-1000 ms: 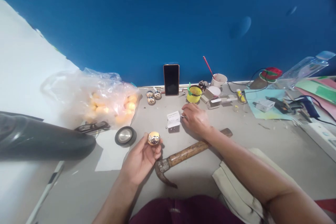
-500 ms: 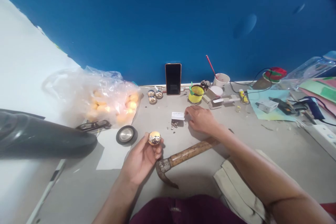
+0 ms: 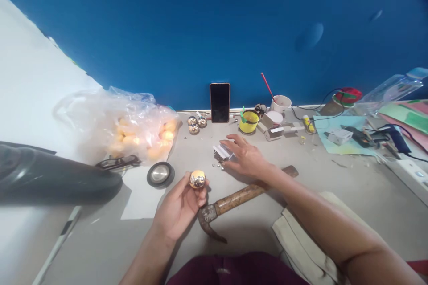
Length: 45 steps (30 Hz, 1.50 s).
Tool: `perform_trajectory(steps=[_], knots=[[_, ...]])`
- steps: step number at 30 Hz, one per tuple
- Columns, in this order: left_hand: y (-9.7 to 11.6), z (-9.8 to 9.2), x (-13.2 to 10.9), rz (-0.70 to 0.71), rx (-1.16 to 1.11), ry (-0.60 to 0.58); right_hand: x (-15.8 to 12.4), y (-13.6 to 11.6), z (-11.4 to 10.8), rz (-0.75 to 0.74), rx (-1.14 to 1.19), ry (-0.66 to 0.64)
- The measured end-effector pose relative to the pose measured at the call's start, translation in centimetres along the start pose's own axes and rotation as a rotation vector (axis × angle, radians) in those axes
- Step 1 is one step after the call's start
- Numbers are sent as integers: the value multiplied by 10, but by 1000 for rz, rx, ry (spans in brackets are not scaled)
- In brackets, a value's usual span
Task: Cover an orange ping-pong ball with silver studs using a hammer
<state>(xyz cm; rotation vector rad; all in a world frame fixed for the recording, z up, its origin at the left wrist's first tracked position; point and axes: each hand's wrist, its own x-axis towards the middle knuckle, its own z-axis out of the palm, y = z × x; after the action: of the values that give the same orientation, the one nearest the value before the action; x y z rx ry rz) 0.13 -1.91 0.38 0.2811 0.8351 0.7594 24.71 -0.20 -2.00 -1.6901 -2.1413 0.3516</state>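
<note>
My left hand (image 3: 180,202) holds a small round ball (image 3: 197,179), orange with shiny metal studs, between thumb and fingertips above the grey table. My right hand (image 3: 245,158) lies flat, fingers spread, its fingertips on a small white packet (image 3: 221,151) with tiny metal pieces spilled beside it. A hammer (image 3: 234,202) with a wooden handle and rusty claw head lies on the table between my two arms.
A clear bag of orange balls (image 3: 130,131) sits at the left, with a round metal lid (image 3: 160,173) and glasses (image 3: 117,161) near it. Three studded balls (image 3: 195,124), a phone (image 3: 220,102), a yellow cup (image 3: 248,121), cups, cables and tools line the back wall.
My right hand has shifted a little left and spread flat over the white packet, which now lies tilted. The left hand keeps the ball nearly still.
</note>
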Motion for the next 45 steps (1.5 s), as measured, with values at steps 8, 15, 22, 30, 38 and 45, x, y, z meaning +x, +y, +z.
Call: perform_trajectory(steps=[8,15,22,30,38,45], knots=[[-3,-2,-2,-5,15,-19,17,28,15,340,183,211],[-1,1,-3,-11,36,-22,15,24,2,447,130,105],[-1,2,-2,-8,12,-13,1,-11,16,212,6,-52],[-4,2,-4,-8,12,-18,2,-6,29,93,-61,-78],[-11,-2,-2,3,28,-26,0,-6,33,67,-75,-82],[6,25,-8,73,62,-77,-2,-4,40,-35,-66,-63]])
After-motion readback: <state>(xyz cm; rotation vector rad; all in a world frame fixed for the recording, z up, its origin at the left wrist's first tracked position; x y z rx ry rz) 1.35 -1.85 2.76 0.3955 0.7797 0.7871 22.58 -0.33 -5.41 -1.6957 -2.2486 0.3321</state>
